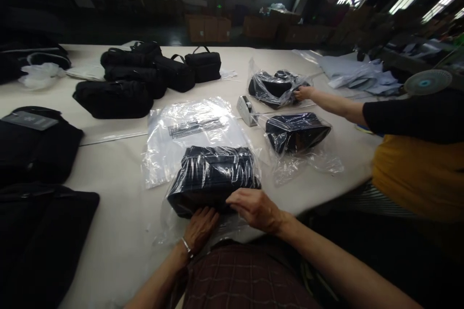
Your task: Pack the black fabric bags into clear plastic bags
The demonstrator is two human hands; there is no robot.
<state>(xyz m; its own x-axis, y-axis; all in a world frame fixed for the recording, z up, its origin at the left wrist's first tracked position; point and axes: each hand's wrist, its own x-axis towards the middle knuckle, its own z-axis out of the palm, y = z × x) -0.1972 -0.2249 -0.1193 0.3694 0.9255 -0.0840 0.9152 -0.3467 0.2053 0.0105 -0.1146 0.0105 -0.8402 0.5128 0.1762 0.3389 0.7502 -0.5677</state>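
Note:
A black bag in clear plastic (pixel 217 176) lies in front of me near the table's edge. My left hand (pixel 203 227), with a bracelet at the wrist, rests low against its near side; the fingertips are partly hidden under the plastic. At the bag's lower right corner my right hand (pixel 255 207) is closed, thumb and fingers pinched together at the plastic film. A stack of flat clear plastic bags (pixel 192 128) with printed text lies just behind the wrapped bag.
A tape dispenser (pixel 247 110) stands beyond the stack. Two more plastic-wrapped black bags (pixel 297 130) (pixel 273 88) lie to the right; a co-worker's hand (pixel 303 92) touches the farther one. Several black bags (pixel 116 99) fill the left side. A fan (pixel 427 82) is at far right.

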